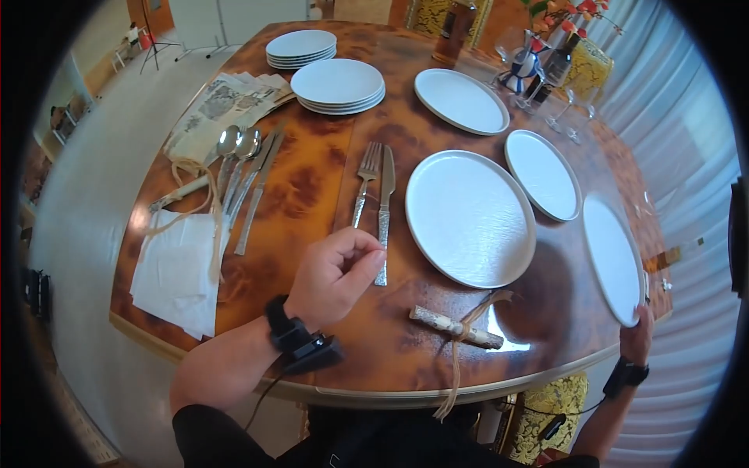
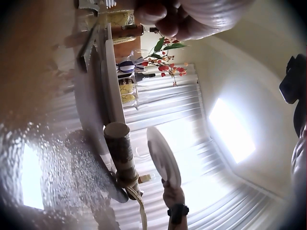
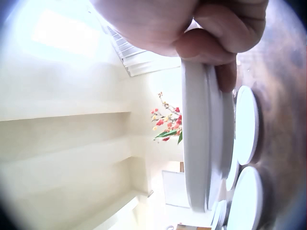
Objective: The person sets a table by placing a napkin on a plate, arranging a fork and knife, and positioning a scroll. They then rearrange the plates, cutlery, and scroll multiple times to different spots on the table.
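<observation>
My right hand (image 1: 637, 342) grips the near edge of a white plate (image 1: 613, 261) at the table's right side. In the left wrist view, the raised plate (image 2: 163, 154) stands tilted; in the right wrist view, curled fingers (image 3: 206, 45) hold its rim. My left hand (image 1: 334, 279), fingers loosely curled around nothing visible, is over the handle of a knife (image 1: 386, 183), beside a fork (image 1: 367, 175). To its right are a large white plate (image 1: 470, 218) and a birch stick (image 1: 456, 327) tied with raffia.
Two plate stacks (image 1: 339, 82) (image 1: 301, 45) stand at the back. Spoons (image 1: 248, 143), knives, white napkins (image 1: 178, 269) and patterned napkins (image 1: 222, 109) lie left. Two more plates (image 1: 462, 101) (image 1: 543, 175) lie right, before glasses, bottles (image 1: 454, 33) and a flower vase (image 1: 520, 72).
</observation>
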Demonstrator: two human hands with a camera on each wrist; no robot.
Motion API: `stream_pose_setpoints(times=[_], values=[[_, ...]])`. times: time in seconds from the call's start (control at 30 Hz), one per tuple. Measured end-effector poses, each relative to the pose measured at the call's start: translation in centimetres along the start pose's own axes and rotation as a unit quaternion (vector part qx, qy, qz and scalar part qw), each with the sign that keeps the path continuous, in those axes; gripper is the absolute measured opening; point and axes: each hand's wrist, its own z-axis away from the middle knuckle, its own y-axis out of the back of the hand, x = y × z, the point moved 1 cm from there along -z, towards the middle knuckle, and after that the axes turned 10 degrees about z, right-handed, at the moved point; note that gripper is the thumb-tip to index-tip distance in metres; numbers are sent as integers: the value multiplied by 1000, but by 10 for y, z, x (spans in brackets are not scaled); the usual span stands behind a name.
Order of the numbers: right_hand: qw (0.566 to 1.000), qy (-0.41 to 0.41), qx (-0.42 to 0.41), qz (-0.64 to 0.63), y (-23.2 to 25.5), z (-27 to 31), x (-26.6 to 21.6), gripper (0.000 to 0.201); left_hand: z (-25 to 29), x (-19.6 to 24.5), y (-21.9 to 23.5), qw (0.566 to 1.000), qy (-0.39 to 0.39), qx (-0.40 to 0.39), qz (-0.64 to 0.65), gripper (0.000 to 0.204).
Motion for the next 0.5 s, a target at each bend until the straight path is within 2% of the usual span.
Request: stream_pose_setpoints(times=[0.1, 0.13, 0.17, 0.27, 0.3, 0.33, 0.37, 0.4, 0.47, 0.5], values=[[999, 33, 3, 34, -67, -24, -29, 8, 1, 1, -3, 1000, 1, -2, 6, 8], [999, 28, 30, 9, -95, -38, -33, 9, 2, 1, -4, 1000, 2, 1, 4, 8], [1000, 17, 16, 6, -127, -51, -41, 10, 3, -1, -5, 1000, -3, 3, 3, 8], [994, 24, -102, -30, -195, -118, -30, 12, 4, -3, -5, 999, -25, 13, -21, 8], [997, 47, -52, 32, -225, -133, -23, 13, 5, -1, -5, 998, -37, 18, -41, 8], [991, 47, -123, 22, -245, -159, -15, 15, 5, 1, -5, 997, -49, 23, -62, 8], [990, 30, -140, -6, -271, -177, -5, 14, 5, 3, -4, 995, -64, 22, -77, 7], [993, 12, -119, 20, -293, -196, 5, 16, 6, 4, -3, 992, -79, 22, -92, 7], [986, 12, -61, 153, -331, -217, 19, 26, 5, 6, -1, 988, -106, 19, -114, 7], [985, 17, -64, 159, -346, -220, 27, 26, 5, 6, -1, 986, -118, 17, -120, 7]])
